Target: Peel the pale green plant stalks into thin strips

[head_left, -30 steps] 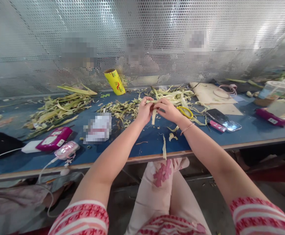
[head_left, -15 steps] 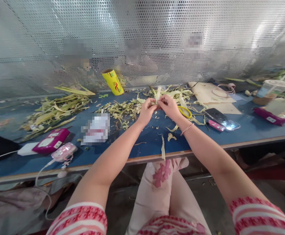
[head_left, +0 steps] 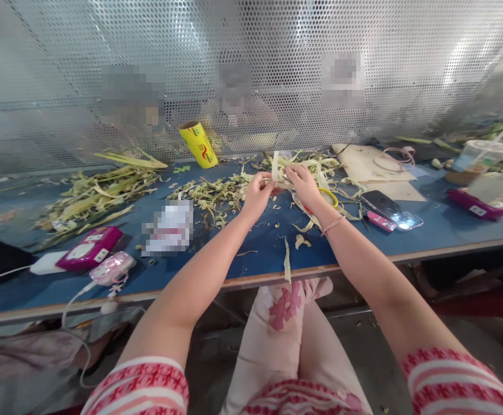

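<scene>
Held upright by my left hand (head_left: 259, 195), a pale, flat strip of plant leaf (head_left: 275, 165) sticks up above the closed fingertips. My right hand (head_left: 302, 180) is just to the right of it, its fingers curled over pale leaf material; exactly what they pinch is partly hidden. Behind both hands lies a loose heap of pale green leaf strips (head_left: 327, 165). A yellow loop (head_left: 331, 196), with a bit of red near it, shows from beneath my right wrist. Shredded leaf pieces (head_left: 221, 193) are spread to the left of my left hand.
A larger leaf pile (head_left: 104, 193) and a yellow cardboard tube (head_left: 198, 145) stand on the blue table (head_left: 217, 259). Purple boxes (head_left: 90, 248), a phone (head_left: 383, 206), cardboard (head_left: 364, 164) and a drink cup (head_left: 479, 158) lie around. A perforated metal panel (head_left: 277, 57) rises behind.
My right hand has shifted slightly right, away from my left fingertips. The strip in my left hand has moved a little left. Some red shows by the yellow loop.
</scene>
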`<state>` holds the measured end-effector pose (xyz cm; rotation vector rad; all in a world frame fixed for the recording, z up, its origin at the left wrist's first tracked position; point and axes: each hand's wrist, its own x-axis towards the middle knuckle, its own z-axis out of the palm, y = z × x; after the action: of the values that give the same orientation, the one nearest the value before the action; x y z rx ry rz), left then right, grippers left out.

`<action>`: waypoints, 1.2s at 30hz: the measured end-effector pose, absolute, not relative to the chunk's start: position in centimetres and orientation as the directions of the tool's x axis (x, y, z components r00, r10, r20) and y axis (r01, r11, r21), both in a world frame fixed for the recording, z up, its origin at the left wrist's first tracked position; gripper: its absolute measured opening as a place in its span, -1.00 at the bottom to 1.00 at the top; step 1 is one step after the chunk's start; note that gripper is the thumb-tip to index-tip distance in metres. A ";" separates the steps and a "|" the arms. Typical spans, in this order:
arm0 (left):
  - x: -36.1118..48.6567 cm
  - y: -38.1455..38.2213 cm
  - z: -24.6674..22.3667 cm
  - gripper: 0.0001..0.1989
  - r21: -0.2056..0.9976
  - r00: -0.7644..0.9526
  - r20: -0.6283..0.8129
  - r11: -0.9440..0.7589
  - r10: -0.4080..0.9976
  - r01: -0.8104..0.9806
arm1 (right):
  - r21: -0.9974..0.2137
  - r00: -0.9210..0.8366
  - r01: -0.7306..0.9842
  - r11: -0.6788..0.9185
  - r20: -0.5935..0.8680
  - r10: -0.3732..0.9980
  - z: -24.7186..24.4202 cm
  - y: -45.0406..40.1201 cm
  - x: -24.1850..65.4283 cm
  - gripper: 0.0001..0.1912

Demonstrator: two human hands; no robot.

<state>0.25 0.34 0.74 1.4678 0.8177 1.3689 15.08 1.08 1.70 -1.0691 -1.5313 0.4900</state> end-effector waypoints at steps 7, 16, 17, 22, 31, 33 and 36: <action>-0.3 -0.3 1.3 -0.72 0.935 0.162 0.328 -0.296 0.931 -0.194 | -0.944 -0.129 0.197 0.263 0.241 0.962 2.0 0.7 15.1 -0.69; -0.9 0.2 1.4 -0.81 0.933 0.198 0.360 -0.353 0.912 -0.069 | -0.935 -0.188 0.239 0.264 0.222 0.957 2.3 0.3 15.2 -0.74; -1.0 0.2 1.4 -0.83 0.929 0.197 0.368 -0.366 0.909 -0.047 | -0.935 -0.172 0.238 0.264 0.227 0.959 2.4 0.2 15.2 -0.78; -1.1 0.0 1.4 -0.88 0.906 0.197 0.405 -0.421 0.893 0.045 | -0.951 -0.133 0.173 0.254 0.233 0.963 3.2 -0.2 15.5 -0.89; -0.8 -0.1 1.1 -0.95 0.880 0.168 0.424 -0.449 0.890 0.156 | -0.963 -0.208 -0.231 0.140 0.189 0.960 4.0 -1.1 15.4 -0.85; -0.6 -0.1 1.1 -0.96 0.889 0.180 0.416 -0.440 0.891 0.126 | -0.960 -0.260 -0.264 0.089 0.159 0.952 4.1 -1.3 15.2 -0.90; -0.2 -0.4 1.3 -0.97 0.910 0.191 0.394 -0.411 0.899 0.060 | -0.964 -0.316 -0.263 0.034 0.119 0.941 4.1 -1.3 15.1 -0.92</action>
<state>-0.23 -0.43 1.30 1.6639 0.9198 1.3180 15.05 -1.30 4.06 -0.7815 -1.2817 1.4976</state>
